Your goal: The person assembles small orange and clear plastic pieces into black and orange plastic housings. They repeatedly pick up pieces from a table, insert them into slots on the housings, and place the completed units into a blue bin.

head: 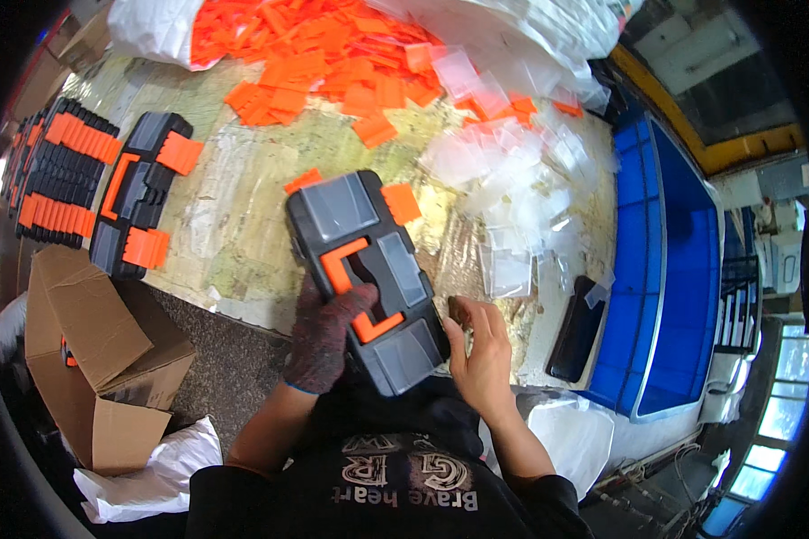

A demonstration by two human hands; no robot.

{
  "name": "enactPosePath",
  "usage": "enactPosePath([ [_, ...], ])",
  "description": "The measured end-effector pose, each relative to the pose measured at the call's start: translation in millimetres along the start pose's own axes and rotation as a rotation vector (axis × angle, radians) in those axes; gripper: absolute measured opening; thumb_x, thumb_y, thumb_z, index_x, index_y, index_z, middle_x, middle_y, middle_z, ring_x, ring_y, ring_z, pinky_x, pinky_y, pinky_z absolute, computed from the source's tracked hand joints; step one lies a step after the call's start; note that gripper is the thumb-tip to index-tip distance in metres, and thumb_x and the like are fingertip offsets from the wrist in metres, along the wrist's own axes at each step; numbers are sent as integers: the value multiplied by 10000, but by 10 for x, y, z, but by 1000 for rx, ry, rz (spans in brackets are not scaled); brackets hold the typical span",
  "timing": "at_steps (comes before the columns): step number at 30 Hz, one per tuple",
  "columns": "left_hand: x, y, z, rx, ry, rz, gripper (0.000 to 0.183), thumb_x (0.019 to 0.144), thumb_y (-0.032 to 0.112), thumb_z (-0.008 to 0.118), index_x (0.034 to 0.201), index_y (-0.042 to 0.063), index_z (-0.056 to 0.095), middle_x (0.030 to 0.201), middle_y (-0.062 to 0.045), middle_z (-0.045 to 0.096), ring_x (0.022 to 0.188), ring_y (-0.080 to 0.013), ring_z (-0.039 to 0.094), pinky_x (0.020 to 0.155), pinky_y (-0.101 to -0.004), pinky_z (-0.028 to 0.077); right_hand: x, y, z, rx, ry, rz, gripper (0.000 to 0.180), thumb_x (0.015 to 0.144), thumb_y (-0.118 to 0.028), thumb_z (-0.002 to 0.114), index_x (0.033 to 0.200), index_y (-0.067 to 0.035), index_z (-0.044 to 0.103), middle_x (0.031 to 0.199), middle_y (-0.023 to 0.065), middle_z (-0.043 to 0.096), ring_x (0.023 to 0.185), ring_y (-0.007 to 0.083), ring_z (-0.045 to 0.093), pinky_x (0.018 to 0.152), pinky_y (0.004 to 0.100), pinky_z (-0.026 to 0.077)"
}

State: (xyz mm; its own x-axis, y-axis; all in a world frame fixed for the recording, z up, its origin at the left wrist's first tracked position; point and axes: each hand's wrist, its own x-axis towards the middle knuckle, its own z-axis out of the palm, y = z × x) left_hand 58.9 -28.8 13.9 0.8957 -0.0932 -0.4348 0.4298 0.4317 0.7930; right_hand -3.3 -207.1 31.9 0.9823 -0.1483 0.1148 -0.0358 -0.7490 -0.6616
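Note:
My left hand (327,330) wears a dark knitted glove and grips a black plastic toolbox lid (404,232), its thumb over the orange handle (340,269). The lid is tilted and has clear compartment covers (340,207). An orange plastic latch (402,203) sticks out from its far right edge, and another orange piece (303,180) shows at its upper left corner. Beside the lid's right edge is my bare right hand (482,347), fingers curled and thumb close to the edge. Whether it touches the lid or pinches a small part is unclear.
Orange latches (350,60) spill from a white sack across the far worktable (243,263). Loose clear plastic covers (512,175) lie at right, near a dark phone-like slab (576,330) and blue crate (681,269). Assembled lids (67,168) stand in rows at left, above an open carton (101,364).

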Motion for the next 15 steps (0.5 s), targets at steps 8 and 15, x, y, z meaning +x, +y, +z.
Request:
enactPosePath([
  [8,-202,165,-58,-38,-192,108,541,784,87,653,1288,13,470,1145,-111,600,1004,-244,618,881,-391,518,28,-81,102,669,-178,213,276,910,-208,629,1039,35,607,824,200,636,721,253,636,668,334,490],
  [15,-221,47,-415,107,57,3,411,756,39,658,1154,-7,568,1046,-87,625,929,-196,624,808,-322,525,904,-35,-125,70,-25,-442,261,716,64,603,952,-33,657,1005,140,628,932,327,620,779,413,525],
])
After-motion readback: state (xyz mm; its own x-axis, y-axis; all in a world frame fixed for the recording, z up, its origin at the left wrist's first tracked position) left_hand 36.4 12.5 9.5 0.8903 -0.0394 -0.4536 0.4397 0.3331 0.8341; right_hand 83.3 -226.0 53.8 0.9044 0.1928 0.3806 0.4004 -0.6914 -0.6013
